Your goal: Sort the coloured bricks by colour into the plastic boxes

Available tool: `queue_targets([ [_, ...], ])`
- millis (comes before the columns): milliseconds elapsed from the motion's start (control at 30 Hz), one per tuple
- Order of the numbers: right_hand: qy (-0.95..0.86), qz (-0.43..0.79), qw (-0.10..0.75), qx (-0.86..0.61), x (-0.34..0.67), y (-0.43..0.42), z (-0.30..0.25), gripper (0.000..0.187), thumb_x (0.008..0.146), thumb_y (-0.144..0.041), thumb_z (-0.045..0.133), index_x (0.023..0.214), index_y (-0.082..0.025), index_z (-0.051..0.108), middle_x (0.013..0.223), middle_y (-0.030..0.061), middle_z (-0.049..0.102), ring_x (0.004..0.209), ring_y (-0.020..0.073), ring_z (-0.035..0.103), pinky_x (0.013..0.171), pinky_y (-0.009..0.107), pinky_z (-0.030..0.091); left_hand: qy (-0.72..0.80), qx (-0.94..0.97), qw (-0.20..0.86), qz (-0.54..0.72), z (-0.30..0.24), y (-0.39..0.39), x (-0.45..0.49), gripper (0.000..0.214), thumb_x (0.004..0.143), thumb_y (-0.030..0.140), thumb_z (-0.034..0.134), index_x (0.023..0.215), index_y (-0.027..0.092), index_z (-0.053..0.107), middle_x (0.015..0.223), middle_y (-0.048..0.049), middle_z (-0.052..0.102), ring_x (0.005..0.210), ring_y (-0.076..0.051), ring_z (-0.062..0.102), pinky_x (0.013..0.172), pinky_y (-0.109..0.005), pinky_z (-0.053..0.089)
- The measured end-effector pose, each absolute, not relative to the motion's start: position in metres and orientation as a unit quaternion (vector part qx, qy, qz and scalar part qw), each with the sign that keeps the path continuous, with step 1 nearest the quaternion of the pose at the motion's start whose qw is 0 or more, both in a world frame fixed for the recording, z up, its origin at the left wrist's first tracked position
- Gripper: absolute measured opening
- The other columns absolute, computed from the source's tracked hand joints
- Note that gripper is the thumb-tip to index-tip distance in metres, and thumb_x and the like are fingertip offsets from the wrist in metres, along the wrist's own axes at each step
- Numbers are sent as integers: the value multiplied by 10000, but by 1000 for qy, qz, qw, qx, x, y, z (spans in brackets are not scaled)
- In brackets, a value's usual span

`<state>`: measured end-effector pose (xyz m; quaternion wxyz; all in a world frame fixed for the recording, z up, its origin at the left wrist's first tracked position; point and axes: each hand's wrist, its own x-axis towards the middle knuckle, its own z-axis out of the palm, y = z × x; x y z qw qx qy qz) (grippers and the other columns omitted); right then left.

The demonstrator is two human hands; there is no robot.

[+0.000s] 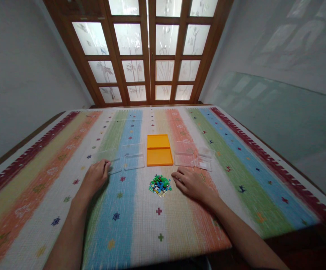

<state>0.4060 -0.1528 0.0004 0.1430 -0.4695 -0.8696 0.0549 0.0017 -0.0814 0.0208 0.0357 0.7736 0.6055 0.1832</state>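
On the desk, an open orange box sits at 12 o'clock. The left hand, at 9, curls against a clear box. The right hand, at 3, is half curled. I can't tell if either grips anything. Tiny bricks in the middle look light and hard; pinch their sides.

Pile of tiny bricks was way too small to sort out piece by piece, and the bottom layer was buried anyway. Left hand blocked part of the clear box beside it, couldn't tell if it had a real grip. Right hand's underside was hidden too. Forearms ran off the bottom edge, door got chopped up top
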Motion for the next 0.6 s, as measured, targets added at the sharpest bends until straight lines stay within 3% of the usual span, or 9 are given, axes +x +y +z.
queue_targets([
  [600, -876, 48, 139, -459, 407, -153, -1, 227, 1008, -176, 457, 1001, -166, 683, 902, 82, 617, 791, 188, 570, 690, 299, 381, 596, 796, 22, 106, 21, -75, 2, 308, 982, 369, 366, 788, 220, 552, 777, -93, 669, 742, -256, 628, 770, -380, 489],
])
